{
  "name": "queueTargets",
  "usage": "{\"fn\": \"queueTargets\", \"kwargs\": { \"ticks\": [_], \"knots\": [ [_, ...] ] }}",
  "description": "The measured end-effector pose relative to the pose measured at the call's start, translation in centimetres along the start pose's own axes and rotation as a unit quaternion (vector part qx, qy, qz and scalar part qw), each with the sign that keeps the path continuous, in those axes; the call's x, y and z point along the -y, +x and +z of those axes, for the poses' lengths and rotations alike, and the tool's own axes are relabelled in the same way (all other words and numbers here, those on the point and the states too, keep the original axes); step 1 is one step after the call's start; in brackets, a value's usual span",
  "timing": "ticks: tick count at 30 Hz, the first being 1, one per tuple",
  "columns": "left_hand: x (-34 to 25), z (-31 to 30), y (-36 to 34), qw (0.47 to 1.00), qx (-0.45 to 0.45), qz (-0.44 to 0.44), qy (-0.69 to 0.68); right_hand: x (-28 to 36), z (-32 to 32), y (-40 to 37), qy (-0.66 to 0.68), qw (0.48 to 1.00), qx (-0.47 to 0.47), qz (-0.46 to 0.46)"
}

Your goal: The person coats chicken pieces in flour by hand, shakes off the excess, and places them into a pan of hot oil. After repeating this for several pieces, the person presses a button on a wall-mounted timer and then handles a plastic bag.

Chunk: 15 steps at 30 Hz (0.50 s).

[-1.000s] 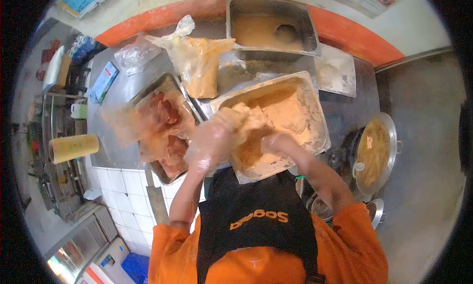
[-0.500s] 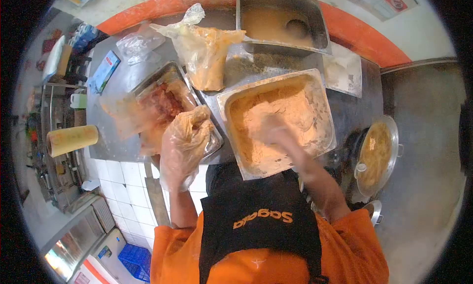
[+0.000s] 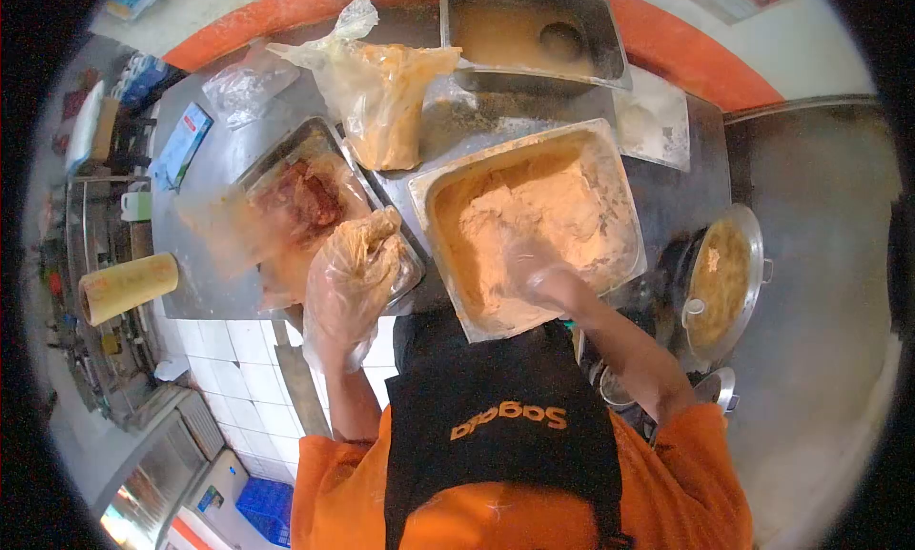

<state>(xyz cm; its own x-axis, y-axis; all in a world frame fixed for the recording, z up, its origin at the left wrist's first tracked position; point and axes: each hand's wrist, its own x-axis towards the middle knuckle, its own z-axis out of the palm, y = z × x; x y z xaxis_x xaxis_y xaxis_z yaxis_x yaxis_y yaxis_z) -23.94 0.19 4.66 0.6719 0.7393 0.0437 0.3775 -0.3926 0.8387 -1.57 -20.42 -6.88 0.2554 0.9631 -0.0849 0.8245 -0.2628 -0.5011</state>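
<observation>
My left hand, in a clear plastic glove, hovers over the near right corner of a metal tray. Its curled fingers are caked with orange coating, and whatever they might hold is hidden. Dark red, wet-looking pieces, perhaps marinated meat, lie in that tray. To the right, my right hand reaches into a deep metal pan of pale orange flour. Its fingers are sunk in the flour and blurred, so their pose does not show.
Behind the tray stands an open plastic bag of orange powder. A second deep pan sits at the back. On the right is a wide pot of yellowish oil with something floating in it. A yellowish roll lies at far left.
My right hand has shifted slightly down and nearer me in the flour. My left hand stays curled over the tray's corner. The whole view has shifted a little.
</observation>
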Motion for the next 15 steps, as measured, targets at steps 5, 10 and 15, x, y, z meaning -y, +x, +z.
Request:
{"fn": "queueTargets", "kwargs": {
  "ticks": [5, 10, 15],
  "knots": [
    [0.4, 0.3, -0.2, 0.999, 0.012, 0.030, 0.017, -16.8, 8.6, -5.8, -0.051, 0.957, 0.272, 0.084],
    [-1.3, 0.4, 0.0, 0.999, 0.021, -0.008, 0.036, -8.5, 3.9, 0.2, 0.063, 0.959, 0.152, 0.231],
    [-1.0, 0.4, -0.1, 1.000, 0.019, 0.015, -0.005, 0.9, -0.9, 5.3, -0.165, 0.945, 0.274, -0.063]
  ]
}}
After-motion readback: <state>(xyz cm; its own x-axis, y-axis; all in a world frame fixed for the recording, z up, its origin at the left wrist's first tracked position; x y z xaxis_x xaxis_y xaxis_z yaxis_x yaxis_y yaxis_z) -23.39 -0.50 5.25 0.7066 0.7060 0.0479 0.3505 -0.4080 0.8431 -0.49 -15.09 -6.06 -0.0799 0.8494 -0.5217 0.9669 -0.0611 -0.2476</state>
